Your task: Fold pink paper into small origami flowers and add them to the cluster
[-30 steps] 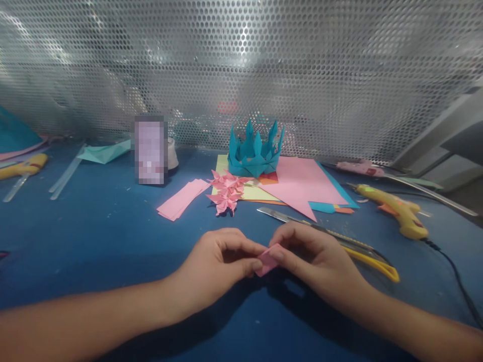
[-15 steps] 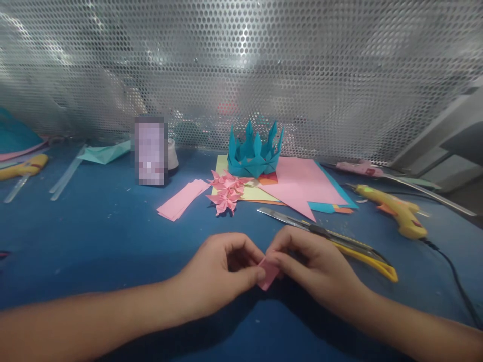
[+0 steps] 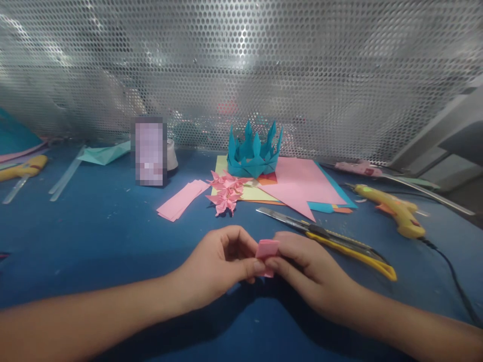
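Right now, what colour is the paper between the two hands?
The paper is pink, with no pattern that I can see; the head view shows it best.

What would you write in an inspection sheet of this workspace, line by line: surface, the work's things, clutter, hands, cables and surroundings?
Surface: blue table, with small pale specks.
Work's things: folded paper, pink, held up; pink strips overlapping in a pile beside the pink flowers.
Clutter: cutter beyond the right hand, metal end pointing left; crown standing on paper sheets; yellow glue guns at far right and far left.
Hands: left hand and right hand both pinch the folded paper.
Cables: black cable runs from the right-hand glue gun to the picture's right edge.
Surroundings: perforated metal panel behind the table.
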Demonstrator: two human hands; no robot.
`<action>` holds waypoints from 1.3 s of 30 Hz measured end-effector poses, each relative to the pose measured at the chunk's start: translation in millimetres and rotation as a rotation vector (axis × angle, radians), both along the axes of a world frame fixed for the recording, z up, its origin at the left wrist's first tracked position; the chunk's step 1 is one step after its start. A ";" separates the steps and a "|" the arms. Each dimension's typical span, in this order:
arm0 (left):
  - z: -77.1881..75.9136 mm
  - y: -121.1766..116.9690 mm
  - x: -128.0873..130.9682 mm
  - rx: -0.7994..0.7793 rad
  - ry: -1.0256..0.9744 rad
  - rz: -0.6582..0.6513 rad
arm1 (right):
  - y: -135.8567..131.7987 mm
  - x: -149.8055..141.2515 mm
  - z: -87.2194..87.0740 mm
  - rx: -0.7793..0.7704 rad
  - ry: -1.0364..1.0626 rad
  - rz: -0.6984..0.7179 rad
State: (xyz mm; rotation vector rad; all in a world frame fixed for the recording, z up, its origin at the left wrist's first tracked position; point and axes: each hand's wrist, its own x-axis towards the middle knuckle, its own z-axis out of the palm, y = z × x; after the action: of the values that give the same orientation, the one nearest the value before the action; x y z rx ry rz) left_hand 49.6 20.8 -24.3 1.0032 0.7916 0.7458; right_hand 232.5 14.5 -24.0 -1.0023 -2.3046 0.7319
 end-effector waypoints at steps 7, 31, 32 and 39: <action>-2.8 0.4 -1.2 0.085 0.008 0.102 | 1.2 0.9 0.3 -0.098 -0.006 0.062; -5.3 -4.9 -0.9 0.096 0.114 -0.074 | -0.5 -1.5 5.7 -0.324 0.170 0.047; -5.1 -5.2 -0.7 0.083 0.118 -0.070 | -0.2 -1.5 5.5 -0.344 0.180 0.049; -3.4 -2.8 -1.5 0.072 0.122 -0.059 | 0.2 -0.2 3.5 -0.335 0.157 0.060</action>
State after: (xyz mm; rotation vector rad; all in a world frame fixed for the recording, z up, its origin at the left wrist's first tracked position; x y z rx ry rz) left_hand 48.1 18.0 -27.6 1.1410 0.8415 0.6711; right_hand 232.4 14.7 -20.5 -0.9795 -2.1260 1.2070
